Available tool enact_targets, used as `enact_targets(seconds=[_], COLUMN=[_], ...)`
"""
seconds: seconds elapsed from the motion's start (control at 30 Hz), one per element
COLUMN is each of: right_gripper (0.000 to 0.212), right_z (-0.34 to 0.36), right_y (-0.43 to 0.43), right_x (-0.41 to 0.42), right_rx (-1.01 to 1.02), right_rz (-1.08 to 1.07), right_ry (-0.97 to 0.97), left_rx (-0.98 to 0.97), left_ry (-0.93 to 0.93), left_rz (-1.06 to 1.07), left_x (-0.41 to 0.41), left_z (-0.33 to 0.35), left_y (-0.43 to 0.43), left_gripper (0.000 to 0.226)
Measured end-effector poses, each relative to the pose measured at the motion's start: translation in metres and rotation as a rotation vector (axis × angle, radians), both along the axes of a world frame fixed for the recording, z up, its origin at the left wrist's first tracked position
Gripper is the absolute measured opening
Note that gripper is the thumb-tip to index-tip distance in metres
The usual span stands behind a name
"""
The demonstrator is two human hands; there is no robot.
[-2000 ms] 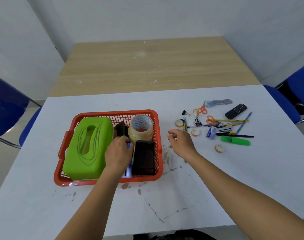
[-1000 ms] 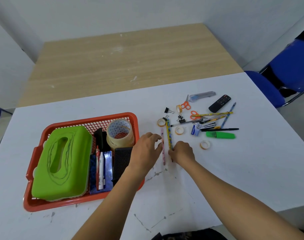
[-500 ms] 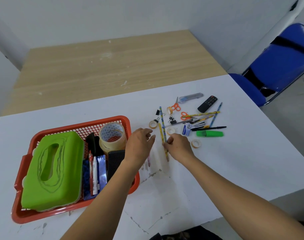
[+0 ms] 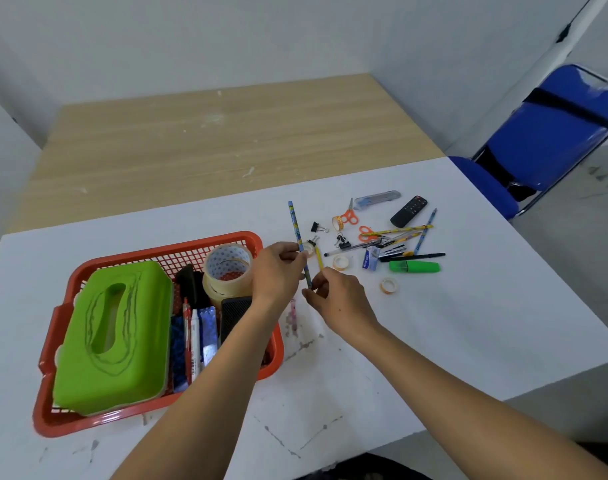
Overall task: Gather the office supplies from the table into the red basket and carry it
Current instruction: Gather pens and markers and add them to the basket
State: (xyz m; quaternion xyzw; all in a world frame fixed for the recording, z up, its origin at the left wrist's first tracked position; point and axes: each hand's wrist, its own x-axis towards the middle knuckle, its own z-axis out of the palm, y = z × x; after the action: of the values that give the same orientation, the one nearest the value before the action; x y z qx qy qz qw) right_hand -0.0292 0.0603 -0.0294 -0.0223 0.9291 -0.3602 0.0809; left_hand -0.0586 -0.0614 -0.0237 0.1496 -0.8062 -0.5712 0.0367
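- Evidently a handover has been started: a second ago both hands were held low over the pencils on the desk. Now the blue pencil is raised clear of it, nearly upright, and is pinched near its middle by the left grip.
- The right grip is clenched on the yellow pencil, whose upper end sticks out just above the fingers. The blue pencil's lower tip is met there too, but whether it is pinched or only touched cannot be told.
- The red basket is found immediately left of the left grip. The green tissue box and the tape roll are already held inside it.
- The pencils are judged to be in the course of being bundled for a drop into the basket.
- Much of the gathering is left: the scissors, remote and green highlighter lie beyond and to the right of the right grip, apart from both grips.
- A pink pencil has been left on the desk just beneath both grips, its upper end covered by the left wrist.
- The basket's near right corner is hidden under the left forearm.
- The smallest items in the pile cannot be made out with certainty.
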Motion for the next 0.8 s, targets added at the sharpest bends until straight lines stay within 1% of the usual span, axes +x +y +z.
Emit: enact_targets(seconds=[0.1,0.23,0.37,0.43,0.53,0.63,0.7,0.73,0.8], right_gripper=[0.030,0.041,0.047,0.047,0.046,0.049,0.051,0.052,0.055], right_z=[0.000,-0.004,-0.013,-0.016,-0.020,-0.021,-0.022,-0.023,-0.023], right_y=[-0.011,-0.035,-0.058,-0.061,-0.062,-0.062,-0.064,-0.064,-0.064], right_x=[0.004,0.007,0.012,0.014,0.015,0.015,0.015,0.016,0.017], right_rx=[-0.046,-0.080,0.008,0.016,0.020,0.042,0.061,0.066,0.068], right_rz=[0.027,0.118,0.221,0.217,0.220,0.224,0.221,0.218,0.213], right_ry=[-0.015,-0.026,-0.023,-0.035,-0.023,-0.021,-0.019,-0.020,-0.026], left_rx=[-0.028,-0.091,-0.052,-0.091,-0.227,-0.497,-0.659,-0.703,-0.721], left_ry=[0.047,0.077,0.088,0.097,0.043,-0.127,-0.232,-0.269,-0.290], left_rz=[0.054,0.130,0.233,0.278,0.266,0.126,0.030,-0.005,-0.034], left_x=[0.006,0.018,0.029,0.036,0.053,0.070,0.080,0.083,0.087], left_z=[0.005,0.007,0.007,0.009,0.008,-0.005,-0.016,-0.021,-0.030], left_y=[-0.013,-0.041,-0.077,-0.093,-0.117,-0.133,-0.138,-0.139,-0.139], left_gripper=[0.019,0.018,0.011,0.012,0.014,0.013,0.016,0.020,0.028])
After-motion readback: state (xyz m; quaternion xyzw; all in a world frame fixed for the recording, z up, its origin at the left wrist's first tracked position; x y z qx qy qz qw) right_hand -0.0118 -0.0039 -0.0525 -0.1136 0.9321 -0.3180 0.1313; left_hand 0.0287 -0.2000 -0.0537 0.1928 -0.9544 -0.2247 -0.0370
